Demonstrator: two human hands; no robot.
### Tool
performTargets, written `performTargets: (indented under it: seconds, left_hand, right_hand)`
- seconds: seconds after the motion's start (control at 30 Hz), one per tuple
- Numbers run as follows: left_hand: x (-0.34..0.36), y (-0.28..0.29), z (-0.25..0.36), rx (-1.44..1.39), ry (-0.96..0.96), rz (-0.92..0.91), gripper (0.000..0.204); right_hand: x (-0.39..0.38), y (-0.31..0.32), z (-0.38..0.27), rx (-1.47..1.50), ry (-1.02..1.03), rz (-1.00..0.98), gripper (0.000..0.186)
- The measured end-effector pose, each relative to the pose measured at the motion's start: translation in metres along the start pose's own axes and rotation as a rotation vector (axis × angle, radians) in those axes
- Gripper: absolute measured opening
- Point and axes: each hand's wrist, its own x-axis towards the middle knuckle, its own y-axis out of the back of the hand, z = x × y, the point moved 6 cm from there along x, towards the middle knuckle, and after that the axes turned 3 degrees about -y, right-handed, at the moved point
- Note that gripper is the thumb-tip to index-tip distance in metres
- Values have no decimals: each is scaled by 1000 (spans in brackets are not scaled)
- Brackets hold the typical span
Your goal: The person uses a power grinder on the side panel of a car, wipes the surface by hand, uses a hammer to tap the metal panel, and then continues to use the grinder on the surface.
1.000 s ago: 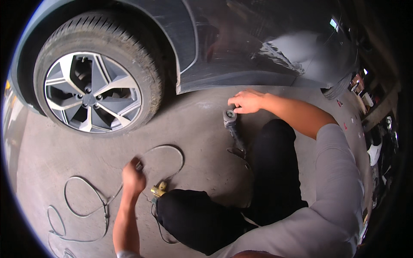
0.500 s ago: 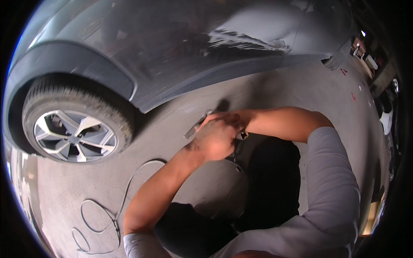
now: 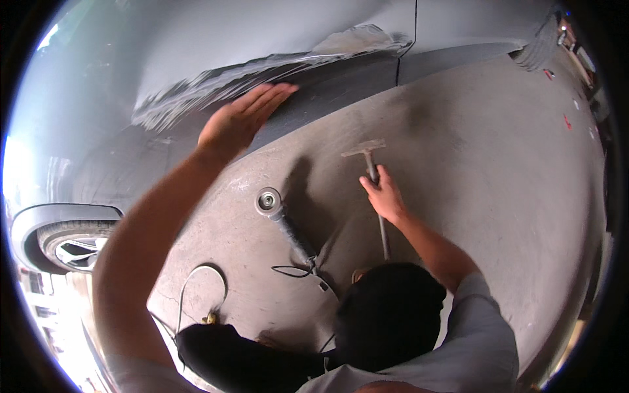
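Note:
My left hand (image 3: 246,118) is stretched out with its fingers straight and close together. It is over the lower side of the grey car (image 3: 314,29), beside a long scraped and creased dent (image 3: 216,88); whether it touches the panel I cannot tell. My right hand (image 3: 388,196) is closed round the handle of a hammer (image 3: 365,149) with a long, narrow head. That head points toward the car, and the handle runs back toward my knee. Between my hands, an angle grinder (image 3: 291,236) with a round disc lies on the concrete floor.
A pale cable or hose (image 3: 182,295) loops on the floor at the left, near my leg. The car's wheel (image 3: 78,249) is at the far left. Small red bits (image 3: 567,122) lie on the floor at the far right. My bent knee (image 3: 390,314) is close in front.
My hands, together before, are now apart: the left has reached up to the car's side, the right holds the hammer. My view has shifted rightward along the car, and the grinder now shows.

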Motion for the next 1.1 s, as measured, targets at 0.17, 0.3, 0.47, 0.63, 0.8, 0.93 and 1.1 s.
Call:
performTargets:
  seconds: [0.17, 0.3, 0.47, 0.63, 0.8, 0.93, 1.1]
  left_hand:
    - [129, 24, -14, 599, -207, 107, 83]
    - [178, 51, -23, 612, -149, 93, 81]
    - [132, 58, -48, 269, -293, 12, 80]
    - [77, 55, -77, 183, -382, -58, 84]
    - [59, 59, -78, 173, -332, 46, 83]
    - [80, 31, -38, 1052, -503, 18, 90]
    - [95, 16, -19, 1119, -468, 60, 101]
  right_hand:
    - [-18, 16, 29, 307, -103, 61, 34]
    - [-33, 17, 3, 409, 60, 236, 37]
    - [-21, -7, -42, 683, 162, 192, 32]
    - [-6, -20, -77, 824, 162, 227, 37]
    - [-18, 0, -109, 985, 487, 400, 41]
    - [-19, -10, -113, 1313, 511, 154, 40]
    - [-23, -35, -96, 1045, 274, 183, 35]
